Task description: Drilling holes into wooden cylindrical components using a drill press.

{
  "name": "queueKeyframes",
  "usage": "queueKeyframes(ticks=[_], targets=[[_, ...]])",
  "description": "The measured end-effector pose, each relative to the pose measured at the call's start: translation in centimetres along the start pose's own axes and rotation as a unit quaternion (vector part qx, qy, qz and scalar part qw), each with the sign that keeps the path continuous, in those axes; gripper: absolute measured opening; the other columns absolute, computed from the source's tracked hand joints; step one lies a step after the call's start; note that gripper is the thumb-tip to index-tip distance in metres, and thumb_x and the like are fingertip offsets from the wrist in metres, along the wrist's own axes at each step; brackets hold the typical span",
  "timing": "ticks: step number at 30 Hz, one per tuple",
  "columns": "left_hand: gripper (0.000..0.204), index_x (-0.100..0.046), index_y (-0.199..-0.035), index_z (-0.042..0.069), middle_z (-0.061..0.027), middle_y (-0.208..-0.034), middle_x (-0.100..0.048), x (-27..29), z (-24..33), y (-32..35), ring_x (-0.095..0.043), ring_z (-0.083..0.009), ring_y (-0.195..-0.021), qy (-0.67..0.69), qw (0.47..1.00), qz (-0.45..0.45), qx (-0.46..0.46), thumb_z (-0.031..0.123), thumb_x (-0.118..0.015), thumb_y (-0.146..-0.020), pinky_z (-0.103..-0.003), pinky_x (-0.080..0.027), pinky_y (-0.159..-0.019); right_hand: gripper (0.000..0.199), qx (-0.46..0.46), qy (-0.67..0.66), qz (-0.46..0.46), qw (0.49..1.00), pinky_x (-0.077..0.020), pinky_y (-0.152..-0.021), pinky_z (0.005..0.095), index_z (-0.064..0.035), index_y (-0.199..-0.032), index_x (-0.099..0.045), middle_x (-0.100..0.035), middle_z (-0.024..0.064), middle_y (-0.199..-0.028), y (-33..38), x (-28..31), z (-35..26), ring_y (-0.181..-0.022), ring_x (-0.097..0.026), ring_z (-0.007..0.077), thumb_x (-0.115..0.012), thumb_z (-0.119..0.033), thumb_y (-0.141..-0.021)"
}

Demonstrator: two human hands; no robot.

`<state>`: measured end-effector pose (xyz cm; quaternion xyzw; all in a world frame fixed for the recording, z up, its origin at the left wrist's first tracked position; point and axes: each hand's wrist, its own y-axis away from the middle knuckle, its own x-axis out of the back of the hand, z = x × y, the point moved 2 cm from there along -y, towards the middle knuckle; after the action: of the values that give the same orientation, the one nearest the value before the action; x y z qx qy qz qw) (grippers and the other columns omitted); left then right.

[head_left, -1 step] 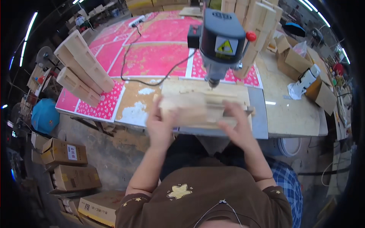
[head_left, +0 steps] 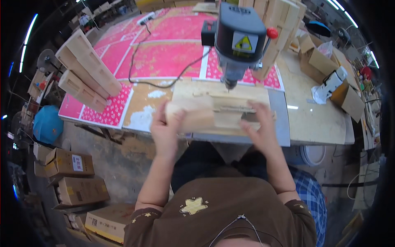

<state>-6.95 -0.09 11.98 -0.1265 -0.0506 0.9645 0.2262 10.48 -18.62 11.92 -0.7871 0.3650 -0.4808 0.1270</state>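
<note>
The wooden block [head_left: 191, 113], pale, plain and blurred, sits in the left hand [head_left: 164, 129], whose fingers curl around its near and left sides, holding it just above the wooden jig board [head_left: 247, 96] on the desk [head_left: 308, 119]. The right hand [head_left: 259, 125] lies to the block's right, fingers spread flat and pressing on stacked pale wood pieces [head_left: 232, 111] on that board. Just beyond both hands stands a grey drill press [head_left: 238, 37], its bit pointing down at the board; on its front is a yellow triangular warning label [head_left: 243, 43], and a red knob [head_left: 271, 33] sticks out on its right. Beyond and left of the hands, pink patterned sheets [head_left: 164, 57] cover the desk, with slanted stacks of wooden parts [head_left: 86, 70] on them. Far right of the right hand are open brown cardboard boxes [head_left: 321, 61]. Below and left of the left hand, closed cardboard cartons [head_left: 68, 162] with white rectangular labels lie on the floor.
</note>
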Motion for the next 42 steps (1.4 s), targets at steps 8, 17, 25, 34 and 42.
queueKeyframes(ticks=[8,17,25,34,42], targets=[[0.054,-0.05,-0.122,-0.006,-0.0002,-0.073,-0.059,1.7,-6.5,-2.0,-0.053,-0.0046,-0.063,-0.057,0.992,0.048,0.105,0.014,-0.073,-0.077,-0.019,-0.04,-0.054,0.038,-0.04,0.129,-0.014,0.991,-0.0379,-0.085,0.0405,-0.0106,-0.103,-0.061,-0.054,0.0103,-0.099,1.1,-1.9,8.4,-0.099,-0.044,0.0316,-0.075,-0.021,-0.07],[0.056,-0.054,-0.116,-0.005,0.0068,-0.061,-0.043,-1.5,-8.6,-0.6,-0.036,-0.0019,-0.051,-0.079,0.986,-0.018,0.144,0.024,-0.076,-0.074,-0.019,-0.029,-0.045,0.035,-0.039,0.098,-0.013,0.994,-0.0385,-0.083,0.0394,-0.0088,-0.099,-0.061,-0.055,0.0086,-0.092,1.6,-1.6,7.7,-0.095,-0.044,0.0302,-0.075,-0.017,-0.068],[0.064,-0.036,-0.129,-0.005,-0.0012,-0.083,-0.052,-4.3,-9.3,0.8,-0.044,-0.0029,-0.071,-0.081,0.978,-0.141,0.133,0.026,-0.068,-0.084,-0.018,-0.035,-0.058,0.037,-0.029,0.114,-0.008,0.993,-0.0394,-0.082,0.0408,-0.0089,-0.1,-0.06,-0.056,0.0096,-0.09,1.5,-2.9,5.6,-0.093,-0.046,0.0316,-0.075,-0.014,-0.066],[0.062,-0.057,-0.113,0.001,-0.0095,-0.096,-0.056,-4.4,-12.5,-1.9,-0.054,-0.0246,-0.09,-0.267,0.936,-0.196,-0.123,0.02,-0.081,-0.059,-0.037,-0.042,-0.082,0.036,-0.055,0.144,0.03,0.988,-0.0416,-0.079,0.04,-0.0089,-0.097,-0.062,-0.059,0.0092,-0.091,-2.0,-3.8,9.8,-0.091,-0.048,0.0313,-0.076,-0.014,-0.064],[0.062,-0.061,-0.113,0.011,-0.0016,-0.092,-0.058,-2.8,-14.3,-6.4,-0.054,-0.0207,-0.09,-0.37,0.896,-0.217,-0.112,0.024,-0.082,-0.056,-0.039,-0.029,-0.087,0.04,-0.042,0.148,0.064,0.986,-0.0419,-0.08,0.0397,-0.0099,-0.101,-0.063,-0.059,0.0097,-0.091,-3.1,-6.4,8.7,-0.092,-0.048,0.0315,-0.077,-0.014,-0.064]])
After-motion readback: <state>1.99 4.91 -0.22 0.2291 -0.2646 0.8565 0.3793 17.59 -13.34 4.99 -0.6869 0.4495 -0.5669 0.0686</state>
